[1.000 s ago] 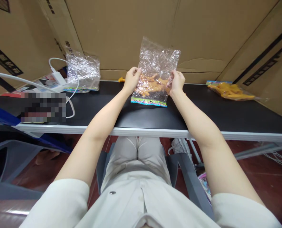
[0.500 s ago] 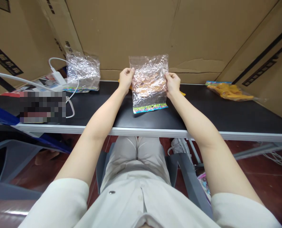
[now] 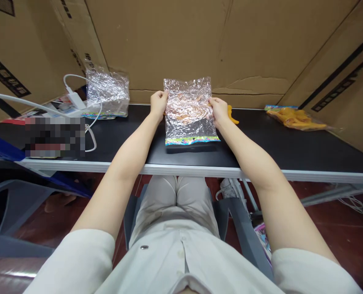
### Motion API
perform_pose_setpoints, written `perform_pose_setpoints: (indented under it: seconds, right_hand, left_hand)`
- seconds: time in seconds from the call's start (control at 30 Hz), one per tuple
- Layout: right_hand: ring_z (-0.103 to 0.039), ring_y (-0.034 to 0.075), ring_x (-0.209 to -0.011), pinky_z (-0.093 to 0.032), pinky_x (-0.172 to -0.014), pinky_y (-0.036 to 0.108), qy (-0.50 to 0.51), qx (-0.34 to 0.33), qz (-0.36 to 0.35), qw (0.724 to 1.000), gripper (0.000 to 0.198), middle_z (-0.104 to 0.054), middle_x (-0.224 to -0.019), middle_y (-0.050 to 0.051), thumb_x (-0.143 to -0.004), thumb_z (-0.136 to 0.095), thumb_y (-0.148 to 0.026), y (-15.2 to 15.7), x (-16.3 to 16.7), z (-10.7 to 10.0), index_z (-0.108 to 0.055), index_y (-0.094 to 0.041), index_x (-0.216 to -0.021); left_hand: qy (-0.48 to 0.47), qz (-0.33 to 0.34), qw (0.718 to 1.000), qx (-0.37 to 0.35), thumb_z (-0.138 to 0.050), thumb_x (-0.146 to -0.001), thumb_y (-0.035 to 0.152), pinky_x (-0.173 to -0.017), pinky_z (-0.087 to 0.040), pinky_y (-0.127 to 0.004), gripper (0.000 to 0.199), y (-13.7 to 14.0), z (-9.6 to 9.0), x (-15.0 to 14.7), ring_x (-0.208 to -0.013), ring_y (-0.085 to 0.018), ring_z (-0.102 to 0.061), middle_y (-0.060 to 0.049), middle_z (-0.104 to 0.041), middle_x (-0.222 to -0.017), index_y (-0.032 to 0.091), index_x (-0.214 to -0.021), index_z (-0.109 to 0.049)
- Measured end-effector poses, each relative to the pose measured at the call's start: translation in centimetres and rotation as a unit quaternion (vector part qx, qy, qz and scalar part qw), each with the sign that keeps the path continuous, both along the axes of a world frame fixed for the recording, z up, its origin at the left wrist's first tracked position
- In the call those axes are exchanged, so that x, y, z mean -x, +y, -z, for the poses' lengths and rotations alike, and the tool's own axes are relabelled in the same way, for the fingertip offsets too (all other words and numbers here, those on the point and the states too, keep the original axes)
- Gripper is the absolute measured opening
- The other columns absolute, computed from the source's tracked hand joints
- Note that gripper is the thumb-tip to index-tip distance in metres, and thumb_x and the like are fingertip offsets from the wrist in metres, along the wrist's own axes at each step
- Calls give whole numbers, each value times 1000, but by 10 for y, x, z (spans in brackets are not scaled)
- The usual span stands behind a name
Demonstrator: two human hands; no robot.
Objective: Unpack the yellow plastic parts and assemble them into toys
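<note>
A clear plastic bag (image 3: 189,118) with a colourful printed strip along its lower edge hangs tilted above the black table. My left hand (image 3: 158,105) pinches its left edge, and my right hand (image 3: 219,111) pinches its right edge. Behind the bag lies an orange-yellow object (image 3: 232,115), mostly hidden; one piece of it shows beyond my right hand, and more of its colour comes through the film. I cannot tell whether anything is inside the bag.
Another clear bag with orange-yellow pieces (image 3: 296,117) lies at the right. More clear bags (image 3: 108,94) lie at the left, near a white cable and plug (image 3: 76,100) and a blurred-out item (image 3: 55,138). Cardboard (image 3: 181,45) walls the back of the table (image 3: 291,151).
Both hands have moved slightly left, and the bag's top edge has come lower. More of the orange-yellow object shows to the right of my right hand.
</note>
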State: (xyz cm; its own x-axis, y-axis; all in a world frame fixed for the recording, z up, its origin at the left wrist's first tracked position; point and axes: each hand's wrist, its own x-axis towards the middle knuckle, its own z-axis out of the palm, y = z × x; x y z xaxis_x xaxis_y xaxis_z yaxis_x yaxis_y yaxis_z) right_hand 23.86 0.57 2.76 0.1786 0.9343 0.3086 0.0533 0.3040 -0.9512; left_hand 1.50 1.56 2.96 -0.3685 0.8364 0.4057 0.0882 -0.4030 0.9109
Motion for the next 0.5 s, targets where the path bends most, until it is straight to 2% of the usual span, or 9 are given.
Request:
perform_pose_setpoints:
  seconds: [0.13, 0.27, 0.4, 0.5]
  right_hand:
    - [-31, 8, -47, -42, -56, 27, 23, 60, 7, 998, 16, -43, -59, -7, -96, -64, -22, -7, 2, -2, -62, -21, -81]
    - [-34, 11, -51, -47, -62, 32, 30, 81, -28, 996, 17, -43, -60, -5, -90, -64, -17, -6, 4, 2, -60, -21, -74]
    - [-39, 14, -58, -51, -70, 38, 67, 65, -1, 996, 25, -46, -65, -3, -89, -70, -26, 4, 2, 8, -53, -23, -69]
    - [-44, 14, -61, -51, -78, 36, 36, 37, 21, 998, 28, -48, -66, -3, -91, -67, -23, 10, -1, 10, -53, -21, -67]
  left_hand:
    - [-47, 0, 998, 36, -57, -99, 3, -61, -32, -23, 46, -10, -6, -1, -57, -9, -38, 5, -41, -60, 18, -57, -45]
    - [-65, 20, 997, 43, -52, -94, -5, -60, -31, -21, 41, -12, -6, 0, -56, -8, -37, 6, -44, -58, 17, -59, -49]
    - [-40, 44, 994, 92, -51, -92, -4, -54, -26, -22, 42, -15, -4, -1, -51, -8, -35, 6, -40, -52, 18, -57, -46]
    - [-22, 72, 991, 112, -53, -91, 0, -51, -22, -23, 39, -16, -3, -2, -48, -8, -35, 5, -41, -50, 18, -57, -48]
